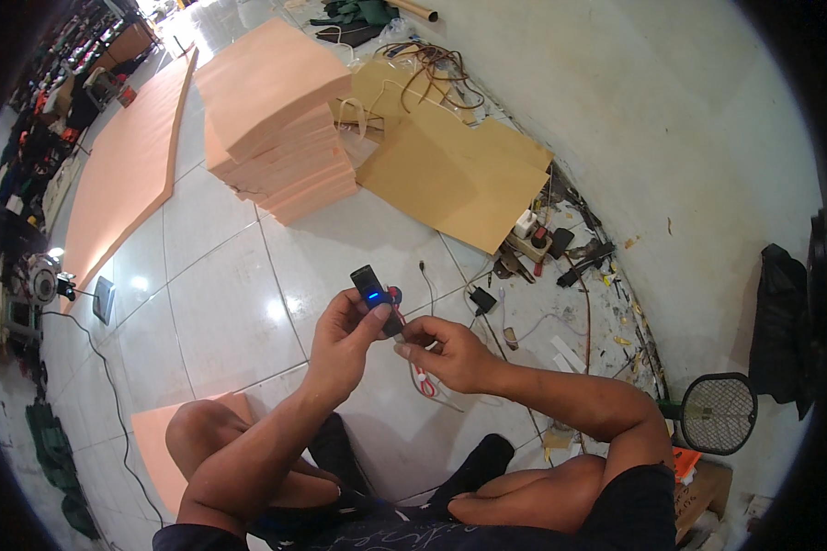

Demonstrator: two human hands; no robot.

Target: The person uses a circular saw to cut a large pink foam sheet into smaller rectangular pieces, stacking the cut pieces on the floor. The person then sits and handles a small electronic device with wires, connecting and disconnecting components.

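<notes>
My left hand (340, 335) is closed round a small black handheld device (366, 279) with a lit blue strip on its face. The thumb presses on the front, just below the light. At the device's lower end, the fingers of my right hand (455, 356) are pinched together on what looks like a cable end. The plug itself is mostly hidden by the fingers. Below the hands hangs a thin pale cable (443, 397), with a red-and-white cord (424, 381) beside it. Something small, red and dark (394, 295) shows behind the device.
A stack of peach foam sheets (276, 138) stands ahead on the tiled floor, with brown cardboard (459, 174) to its right. A black charger (481, 299), cables and a power strip (528, 246) lie near the wall. An electric swatter (719, 413) is at the right.
</notes>
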